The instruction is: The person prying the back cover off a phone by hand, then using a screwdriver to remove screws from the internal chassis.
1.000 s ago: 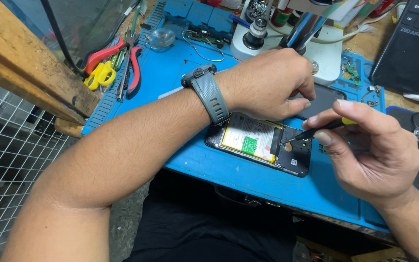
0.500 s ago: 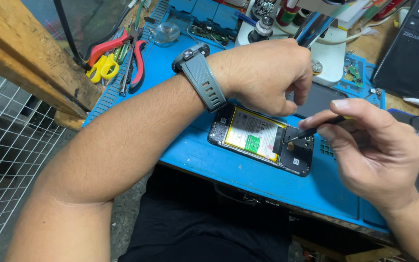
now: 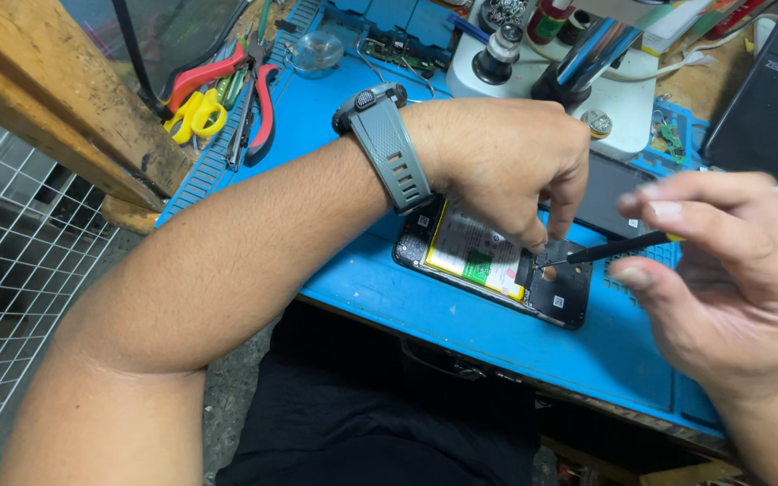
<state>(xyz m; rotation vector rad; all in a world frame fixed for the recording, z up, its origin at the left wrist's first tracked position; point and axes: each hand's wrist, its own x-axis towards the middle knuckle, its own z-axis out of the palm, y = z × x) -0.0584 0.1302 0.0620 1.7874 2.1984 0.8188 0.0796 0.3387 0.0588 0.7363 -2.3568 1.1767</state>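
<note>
The opened phone [image 3: 494,264] lay flat on the blue mat [image 3: 362,288], looking light and fragile, best steadied by its edges, as the left hand [image 3: 506,166] pressed it and the right hand [image 3: 722,279] pinched a screwdriver [image 3: 610,249].

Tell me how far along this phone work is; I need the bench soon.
Done: the phone lies face down on the blue mat with its back cover off, battery exposed. In hand: the left hand pins the phone while the right hand works a thin screwdriver at the lower board. Left: the phone is open, nothing refitted.
</note>
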